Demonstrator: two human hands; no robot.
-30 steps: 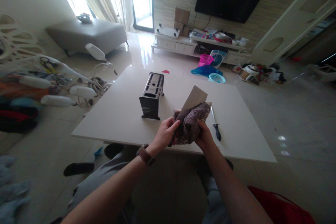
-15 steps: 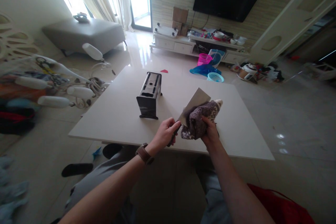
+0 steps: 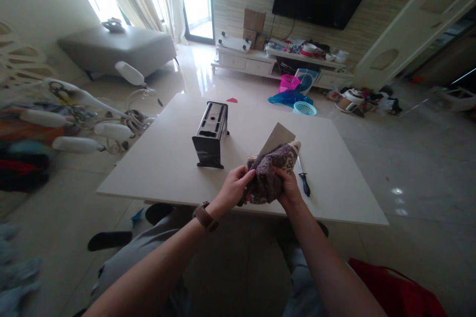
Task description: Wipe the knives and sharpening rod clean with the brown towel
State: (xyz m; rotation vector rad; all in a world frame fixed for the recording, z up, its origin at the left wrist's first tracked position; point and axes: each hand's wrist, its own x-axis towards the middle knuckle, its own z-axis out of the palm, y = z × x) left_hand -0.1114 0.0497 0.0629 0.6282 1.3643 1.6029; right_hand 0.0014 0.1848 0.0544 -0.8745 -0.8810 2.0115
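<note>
My left hand [image 3: 237, 183] is closed around the dark handle of a cleaver [image 3: 278, 136], whose broad blade points up and to the right. In my right hand [image 3: 288, 185] is a bunched purple-brown and white patterned cloth [image 3: 270, 174], pressed against the blade and covering its lower part. Both hands are over the near edge of the white table [image 3: 148, 168]. To the right of the cloth, a sharpening steel [image 3: 305, 184] with a black handle lies on the table. A black and silver knife block [image 3: 211, 131] stands left of the blade, its slotted top facing up.
Beyond the table's far edge are a light blue basket [image 3: 305, 108], a blue plastic bag [image 3: 284, 99] and a pink basket [image 3: 288, 82] on the floor. White lamp arms [image 3: 111, 130] reach close to the table's left side. A red bag [image 3: 394, 287] lies at lower right.
My right hand and the cloth have moved left and down along the blade toward the handle. The sharpening steel, mostly hidden before, now shows. My left hand has barely moved.
</note>
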